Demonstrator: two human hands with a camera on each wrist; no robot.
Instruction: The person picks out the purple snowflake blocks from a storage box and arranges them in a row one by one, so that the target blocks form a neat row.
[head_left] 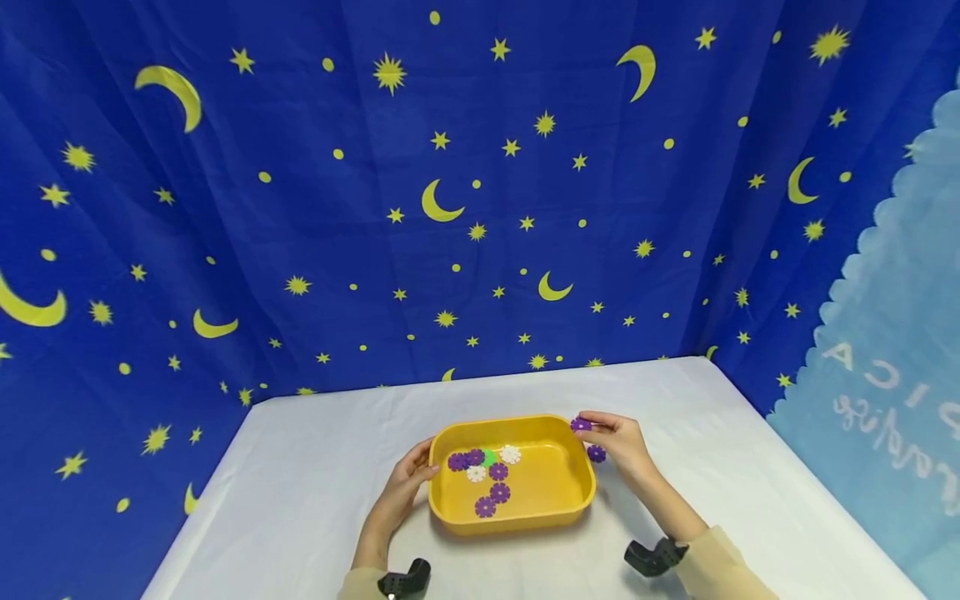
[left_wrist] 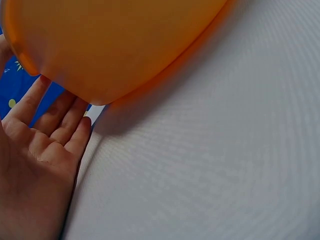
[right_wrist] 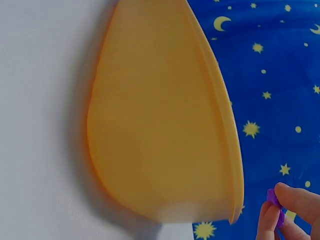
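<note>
A yellow plastic tub (head_left: 525,523) stands on the white table in the head view. Inside lie several purple snowflake-shaped discs (head_left: 485,506), two white discs (head_left: 510,454) and a green disc (head_left: 489,458). My left hand (head_left: 401,492) holds the tub's left end, thumb at the rim and fingers along the outer wall (left_wrist: 125,50). Beyond the far right corner, my right hand (head_left: 618,442) pinches a purple snowflake disc (head_left: 581,424) between thumb and fingers. A second purple disc (head_left: 596,453) shows just below that hand; whether it is held too, I cannot tell.
The white-covered table (head_left: 322,483) reaches back to a blue curtain (head_left: 360,250) with yellow moons and stars. A light blue cloth (head_left: 892,375) with lettering hangs at the right. Black wrist devices (head_left: 654,557) sit at both cuffs.
</note>
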